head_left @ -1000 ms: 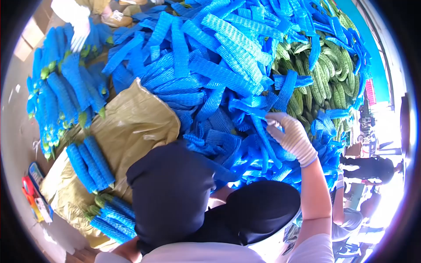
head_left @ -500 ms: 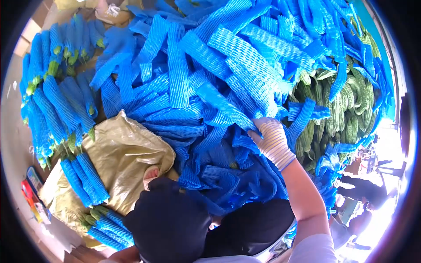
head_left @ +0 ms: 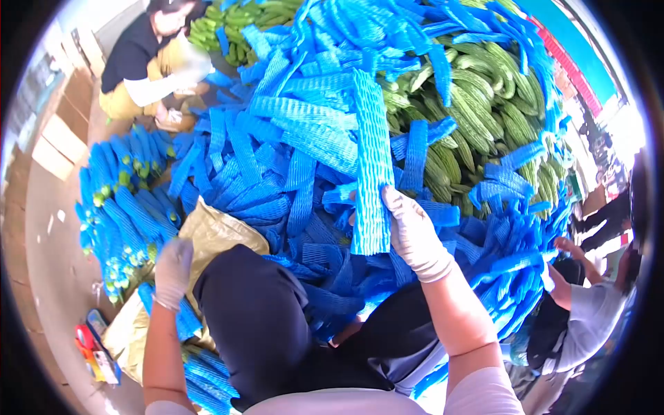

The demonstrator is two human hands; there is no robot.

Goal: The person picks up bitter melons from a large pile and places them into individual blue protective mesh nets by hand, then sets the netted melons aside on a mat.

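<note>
My right hand (head_left: 417,235), in a pale glove, is closed on the lower right edge of a blue foam net sleeve (head_left: 372,159). The sleeve stands upright and looks flat. At the left, my left hand (head_left: 173,273), also gloved, is raised beside my knee with its fingers blurred; nothing can be made out in it. Below it lie blue-sleeved gourds (head_left: 207,377), partly hidden by the forearm. A heap of loose foam net sleeves (head_left: 304,131) spreads in front of me. Behind it on the right lie long, ridged green bitter gourds (head_left: 477,104).
Sleeved gourds (head_left: 131,214) are stacked at the left by a tan sack (head_left: 218,232). Red-handled scissors (head_left: 84,339) lie on the floor. A person (head_left: 135,69) sits at the upper left near more green gourds (head_left: 238,28). Another person (head_left: 588,318) is at the right.
The view has tilted up and shifted, bringing other people into sight. My right hand has drawn one sleeve out of the heap and holds it up. My left hand has come into view.
</note>
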